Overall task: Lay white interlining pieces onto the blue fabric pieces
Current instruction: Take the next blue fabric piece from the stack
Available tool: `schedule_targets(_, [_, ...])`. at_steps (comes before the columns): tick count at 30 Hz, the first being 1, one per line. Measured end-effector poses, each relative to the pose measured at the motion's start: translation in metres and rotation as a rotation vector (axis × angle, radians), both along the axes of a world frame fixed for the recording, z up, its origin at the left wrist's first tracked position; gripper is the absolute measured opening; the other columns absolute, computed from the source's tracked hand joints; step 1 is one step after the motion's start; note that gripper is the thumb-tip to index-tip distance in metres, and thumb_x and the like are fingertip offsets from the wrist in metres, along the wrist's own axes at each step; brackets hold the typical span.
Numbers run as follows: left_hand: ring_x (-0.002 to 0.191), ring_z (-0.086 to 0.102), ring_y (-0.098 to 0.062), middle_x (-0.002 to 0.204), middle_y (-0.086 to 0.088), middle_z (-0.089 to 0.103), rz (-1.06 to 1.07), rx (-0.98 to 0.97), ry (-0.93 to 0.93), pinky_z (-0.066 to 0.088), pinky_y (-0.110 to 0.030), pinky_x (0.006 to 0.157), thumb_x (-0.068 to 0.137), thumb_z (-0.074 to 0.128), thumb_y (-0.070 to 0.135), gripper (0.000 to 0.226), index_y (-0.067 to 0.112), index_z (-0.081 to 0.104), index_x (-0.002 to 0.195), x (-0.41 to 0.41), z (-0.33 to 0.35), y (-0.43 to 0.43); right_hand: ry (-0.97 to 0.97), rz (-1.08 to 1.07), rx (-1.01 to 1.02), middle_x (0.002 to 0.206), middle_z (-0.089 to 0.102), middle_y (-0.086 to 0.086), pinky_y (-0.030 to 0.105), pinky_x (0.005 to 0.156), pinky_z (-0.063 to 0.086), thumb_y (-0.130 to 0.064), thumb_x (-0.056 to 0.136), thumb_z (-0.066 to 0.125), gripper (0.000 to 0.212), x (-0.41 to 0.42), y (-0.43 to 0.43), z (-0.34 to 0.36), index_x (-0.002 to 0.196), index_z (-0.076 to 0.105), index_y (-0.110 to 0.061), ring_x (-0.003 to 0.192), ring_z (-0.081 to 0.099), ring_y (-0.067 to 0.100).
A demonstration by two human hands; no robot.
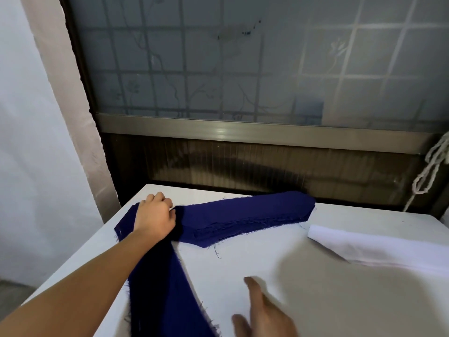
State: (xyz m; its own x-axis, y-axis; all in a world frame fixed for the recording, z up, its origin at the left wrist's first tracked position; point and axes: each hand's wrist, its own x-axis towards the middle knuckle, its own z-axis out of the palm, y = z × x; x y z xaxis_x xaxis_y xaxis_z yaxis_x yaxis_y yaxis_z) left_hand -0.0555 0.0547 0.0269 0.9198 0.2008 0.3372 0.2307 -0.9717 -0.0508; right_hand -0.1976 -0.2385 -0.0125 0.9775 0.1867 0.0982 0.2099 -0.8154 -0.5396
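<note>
A stack of dark blue fabric pieces (245,216) lies across the far part of the white table (315,300), with frayed edges. One long blue piece (170,288) runs from the stack's left end down toward the near edge. My left hand (155,215) grips this piece at the stack's left end, fingers curled. White interlining pieces (379,246) lie stacked at the right. My right hand (264,310) is blurred low over the table, fingers extended, holding nothing.
A frosted window with a metal sill (243,130) rises directly behind the table. A pale curtain (60,105) hangs at the left. A knotted white cord (430,171) dangles at the far right. The table's left edge drops off beside my left forearm.
</note>
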Motion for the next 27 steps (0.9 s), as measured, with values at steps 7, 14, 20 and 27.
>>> schedule_targets(7, [0.091,0.064,-0.020,0.099,-0.004,0.069,0.130,-0.396,0.116,0.058,-0.035,0.078,0.097,0.059,0.028,0.021,0.014,0.072,0.107,0.009,0.006,-0.048,-0.343,-0.029,-0.205,0.059,0.060,-0.012,0.015,0.032,0.035,-0.019,0.029,0.095,0.058,0.035,-0.095,-0.004,0.083,0.073,-0.021,0.039,0.053,0.004])
schedule_targets(14, [0.109,0.049,-0.022,0.111,-0.002,0.061,0.077,-0.107,0.207,0.045,-0.034,0.091,0.092,0.053,0.026,0.019,0.021,0.070,0.098,0.006,0.007,-0.063,-0.308,-0.162,-0.098,0.072,0.066,-0.008,0.024,0.046,0.042,-0.007,0.061,0.083,0.030,0.051,-0.155,-0.008,0.086,0.071,-0.020,0.052,0.062,0.017])
schedule_targets(20, [0.134,0.032,-0.020,0.139,0.003,0.042,-0.138,-0.245,0.205,0.027,-0.035,0.111,0.087,0.059,0.024,0.016,0.031,0.073,0.088,0.002,-0.011,-0.067,-0.295,-0.155,-0.117,0.066,0.061,-0.005,0.029,0.042,0.042,-0.007,0.064,0.080,0.023,0.053,-0.154,-0.011,0.074,0.065,-0.021,0.051,0.060,0.024])
schedule_targets(27, [0.107,0.058,-0.020,0.110,0.005,0.059,-0.115,-0.476,-0.079,0.047,-0.038,0.098,0.087,0.070,0.022,0.009,0.030,0.069,0.091,-0.007,-0.009,-0.070,-0.297,-0.153,-0.094,0.066,0.059,-0.004,0.033,0.045,0.045,-0.008,0.071,0.076,0.015,0.050,-0.155,-0.010,0.075,0.065,-0.019,0.053,0.060,0.023])
